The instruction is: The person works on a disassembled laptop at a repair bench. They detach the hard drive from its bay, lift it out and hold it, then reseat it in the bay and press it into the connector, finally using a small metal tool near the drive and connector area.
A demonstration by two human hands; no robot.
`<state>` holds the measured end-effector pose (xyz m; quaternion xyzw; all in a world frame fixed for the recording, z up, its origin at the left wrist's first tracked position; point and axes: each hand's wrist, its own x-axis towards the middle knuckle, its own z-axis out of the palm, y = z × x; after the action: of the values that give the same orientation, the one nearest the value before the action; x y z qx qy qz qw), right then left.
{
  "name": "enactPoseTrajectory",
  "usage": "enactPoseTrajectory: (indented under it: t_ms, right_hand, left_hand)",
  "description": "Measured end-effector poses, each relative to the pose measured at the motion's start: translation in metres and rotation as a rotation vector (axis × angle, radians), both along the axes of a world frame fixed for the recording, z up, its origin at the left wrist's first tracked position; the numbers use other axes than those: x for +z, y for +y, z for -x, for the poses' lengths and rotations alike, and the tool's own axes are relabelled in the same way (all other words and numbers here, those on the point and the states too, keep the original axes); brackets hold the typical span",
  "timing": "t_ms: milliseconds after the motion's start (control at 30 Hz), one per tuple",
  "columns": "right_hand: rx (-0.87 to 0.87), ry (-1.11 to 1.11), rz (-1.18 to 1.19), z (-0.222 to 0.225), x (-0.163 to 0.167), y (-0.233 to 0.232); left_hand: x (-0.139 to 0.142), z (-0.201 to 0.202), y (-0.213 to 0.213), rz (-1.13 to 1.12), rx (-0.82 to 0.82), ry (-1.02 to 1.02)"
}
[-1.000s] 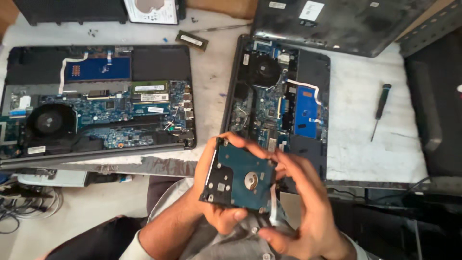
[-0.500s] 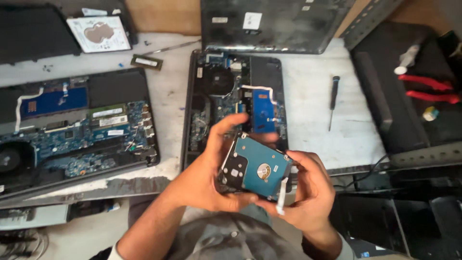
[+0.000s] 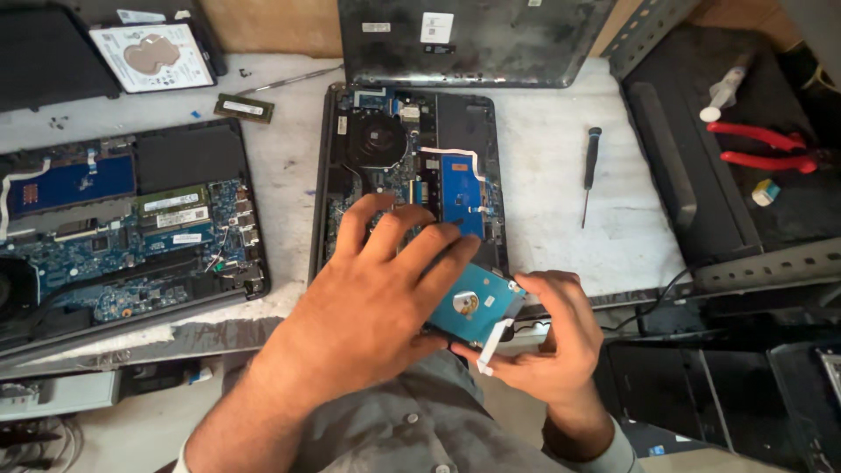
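Both hands clamp a blue hard drive (image 3: 473,305) above the near table edge.
Left hand (image 3: 377,298) covers it, right hand (image 3: 547,337) grips beneath; slipping could drop it floorward.

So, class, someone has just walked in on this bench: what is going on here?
A person holds a blue hard drive in both hands at the table's near edge. The left hand lies over its top; the right hand grips it from below, by a white tab. Just beyond lies an opened laptop with its board bare, another opened laptop to the left, and a screwdriver to the right.
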<state>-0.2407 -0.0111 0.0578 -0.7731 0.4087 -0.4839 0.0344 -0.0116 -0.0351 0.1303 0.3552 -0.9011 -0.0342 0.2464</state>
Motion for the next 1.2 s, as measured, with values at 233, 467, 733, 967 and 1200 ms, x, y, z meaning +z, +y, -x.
enactPoseTrajectory:
  t_ms: [233, 467, 733, 967, 1200]
  right_hand:
    - [0.058, 0.041, 0.041, 0.011, -0.002, -0.005]
    - [0.069, 0.050, -0.018, 0.014, -0.013, -0.001]
    - [-0.074, 0.088, -0.128, 0.019, -0.047, 0.026]
    - [-0.275, 0.062, -0.051, 0.016, -0.073, 0.043]
    - [-0.236, 0.086, -0.012, 0.020, -0.066, 0.044]
  left_hand:
    - [-0.006, 0.006, 0.002, 0.042, -0.065, 0.035]
    - [-0.019, 0.004, -0.003, -0.031, -0.130, 0.032]
    - [-0.027, 0.009, -0.037, -0.232, -0.363, -0.140]
    - [-0.041, 0.035, -0.068, -0.359, -0.525, -0.153]
    - [-0.054, 0.051, -0.074, -0.343, -0.596, -0.140]
